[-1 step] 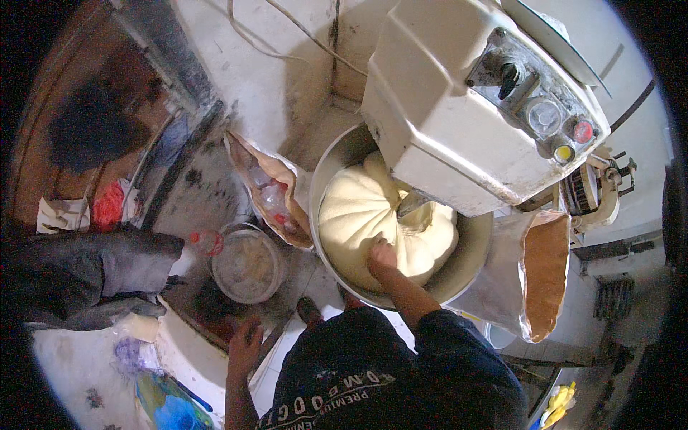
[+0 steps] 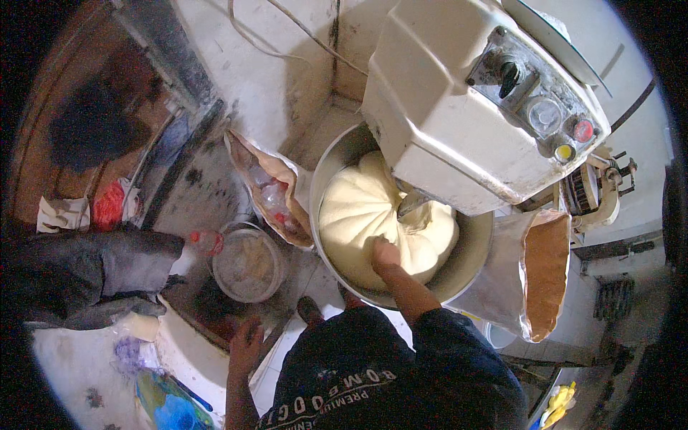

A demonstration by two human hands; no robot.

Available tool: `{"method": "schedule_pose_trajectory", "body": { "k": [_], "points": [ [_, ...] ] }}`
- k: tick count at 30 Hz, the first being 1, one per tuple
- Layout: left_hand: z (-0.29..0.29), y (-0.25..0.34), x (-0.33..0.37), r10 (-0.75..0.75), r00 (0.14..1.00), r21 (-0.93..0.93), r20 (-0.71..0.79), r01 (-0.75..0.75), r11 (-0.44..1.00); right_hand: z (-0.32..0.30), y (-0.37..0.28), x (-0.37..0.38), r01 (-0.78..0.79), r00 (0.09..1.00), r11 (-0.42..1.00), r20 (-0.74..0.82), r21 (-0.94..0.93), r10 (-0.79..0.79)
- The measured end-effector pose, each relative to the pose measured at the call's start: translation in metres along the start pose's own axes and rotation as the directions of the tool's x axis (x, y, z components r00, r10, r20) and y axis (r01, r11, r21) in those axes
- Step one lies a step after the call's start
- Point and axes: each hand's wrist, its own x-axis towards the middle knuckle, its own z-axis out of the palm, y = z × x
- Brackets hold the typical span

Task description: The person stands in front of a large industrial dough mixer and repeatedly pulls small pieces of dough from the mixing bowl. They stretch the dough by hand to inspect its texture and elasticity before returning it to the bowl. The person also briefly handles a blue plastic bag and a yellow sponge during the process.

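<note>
A large mass of pale, smooth dough (image 2: 358,215) with deep folds fills much of the round metal mixer bowl (image 2: 326,247). It gathers around the mixer's metal bar (image 2: 410,204). My right hand (image 2: 385,254) is closed at the near side of the dough, pressed against its surface; the fingertips are partly hidden. To the lower left, my left hand (image 2: 246,342) hangs beside the edge of a pale bench, its fingers loosely apart with nothing seen in them.
Over the bowl leans the white mixer head (image 2: 437,107) with a knob and buttons. An open paper sack (image 2: 276,193) holding plastic bottles stands left of the bowl; another sack (image 2: 545,276) is at its right. A round tub (image 2: 247,265) and a dark cloth (image 2: 93,276) lie further left.
My right hand has shifted very slightly to the right on the dough. My left hand and the mixer look the same.
</note>
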Motion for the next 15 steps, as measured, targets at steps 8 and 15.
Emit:
{"method": "schedule_pose_trajectory", "body": {
  "k": [8, 15],
  "points": [
    [0.010, -0.010, 0.003, 0.059, 0.997, 0.131, 0.048, -0.064, 0.989, -0.039, 0.073, -0.043, 0.071, 0.962, 0.934, 0.272, -0.351, 0.029],
    [0.013, -0.041, -0.003, 0.234, 0.971, 0.303, 0.041, -0.235, 0.924, -0.082, 0.023, -0.054, 0.102, 0.991, 0.966, 0.104, -0.236, -0.080]
  ]
}}
